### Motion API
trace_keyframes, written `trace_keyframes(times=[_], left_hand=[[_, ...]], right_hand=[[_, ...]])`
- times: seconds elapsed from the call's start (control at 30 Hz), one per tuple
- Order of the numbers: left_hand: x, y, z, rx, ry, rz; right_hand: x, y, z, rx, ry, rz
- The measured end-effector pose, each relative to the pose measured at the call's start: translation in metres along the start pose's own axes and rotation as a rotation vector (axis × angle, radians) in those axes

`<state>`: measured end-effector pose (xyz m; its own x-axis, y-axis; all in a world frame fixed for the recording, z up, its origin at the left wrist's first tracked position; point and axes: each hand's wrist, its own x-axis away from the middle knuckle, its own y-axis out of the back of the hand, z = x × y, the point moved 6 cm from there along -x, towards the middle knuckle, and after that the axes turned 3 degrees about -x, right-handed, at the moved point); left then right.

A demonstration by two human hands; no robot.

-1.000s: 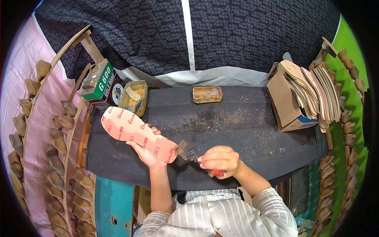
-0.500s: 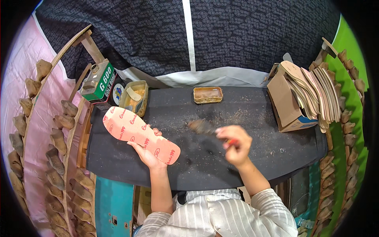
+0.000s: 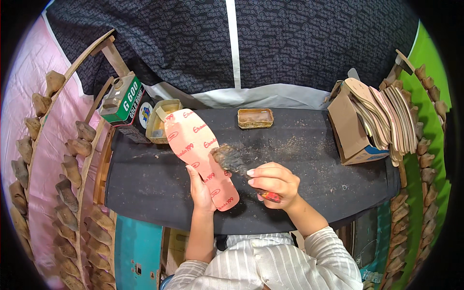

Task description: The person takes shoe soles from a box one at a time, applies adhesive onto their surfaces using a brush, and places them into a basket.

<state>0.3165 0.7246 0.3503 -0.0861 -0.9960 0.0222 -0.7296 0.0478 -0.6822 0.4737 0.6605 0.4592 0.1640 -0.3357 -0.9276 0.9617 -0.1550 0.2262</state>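
Observation:
My left hand (image 3: 203, 192) is closed around the lower half of a pink insole (image 3: 194, 142) with red print on it. The insole is tilted, its wide end up and to the left, above the dark table. In my right hand (image 3: 278, 181) is a paintbrush (image 3: 231, 160) with dark, worn bristles and a red handle. The bristle end points left and overlaps the insole's right edge in view; whether it touches cannot be made out. Part of the insole's lower edge lies behind my left thumb and palm.
A cardboard box (image 3: 349, 128) packed with insoles (image 3: 386, 113) stands at the right. Toward the back sit a small amber tray (image 3: 255, 125), a pale tub (image 3: 157, 126) and a green and black metal can (image 3: 126, 113). Racks of wooden shoe lasts (image 3: 70, 220) flank the table (image 3: 309, 193).
The insole has shifted right and turned more upright in my left hand. My right hand has come slightly left and down, bringing the brush bristles to the insole's edge.

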Motion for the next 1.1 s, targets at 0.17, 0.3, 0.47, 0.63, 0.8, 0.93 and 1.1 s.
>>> trace_keyframes(times=[0.17,0.3,0.47,0.63,0.8,0.93,1.1], left_hand=[[-0.002,0.001,0.001,-0.067,-0.028,0.052],[-0.006,0.005,-0.003,0.006,-0.066,-0.167],[-0.008,0.015,0.001,-0.052,-0.047,-0.098],[0.003,-0.001,0.008,-0.116,0.110,0.009],[0.003,-0.005,0.009,-0.076,0.077,-0.027],[-0.005,0.005,0.002,-0.020,-0.024,-0.108],[-0.009,0.022,0.008,-0.085,-0.007,-0.013]], right_hand=[[0.004,-0.010,-0.002,0.003,0.060,0.042],[0.014,-0.011,0.001,-0.030,0.012,0.090],[0.017,-0.004,-0.006,-0.131,-0.126,0.076],[0.005,0.003,-0.006,-0.041,-0.050,0.020],[0.005,0.002,-0.002,0.042,-0.029,0.009],[0.020,-0.009,0.000,-0.084,-0.064,0.062],[0.028,-0.012,0.003,-0.111,-0.114,0.089]])
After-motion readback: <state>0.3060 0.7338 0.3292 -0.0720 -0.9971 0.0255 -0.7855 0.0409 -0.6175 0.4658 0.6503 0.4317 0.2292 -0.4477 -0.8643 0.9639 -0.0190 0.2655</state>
